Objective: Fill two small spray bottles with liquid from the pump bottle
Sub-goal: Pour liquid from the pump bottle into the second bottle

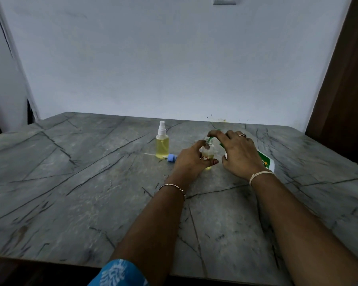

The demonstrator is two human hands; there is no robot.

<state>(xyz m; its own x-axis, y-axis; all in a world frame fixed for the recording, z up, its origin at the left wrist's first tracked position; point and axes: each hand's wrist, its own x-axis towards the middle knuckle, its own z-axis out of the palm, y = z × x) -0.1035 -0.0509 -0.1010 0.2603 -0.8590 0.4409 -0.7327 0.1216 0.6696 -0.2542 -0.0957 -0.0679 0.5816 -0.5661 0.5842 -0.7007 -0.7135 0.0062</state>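
Spray btl [162,144] full, open btl [207,154] low, pump btl [267,162] tilted.

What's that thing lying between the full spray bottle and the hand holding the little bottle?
A blue spray cap with its white tube, lying on the table. The head view shows it.
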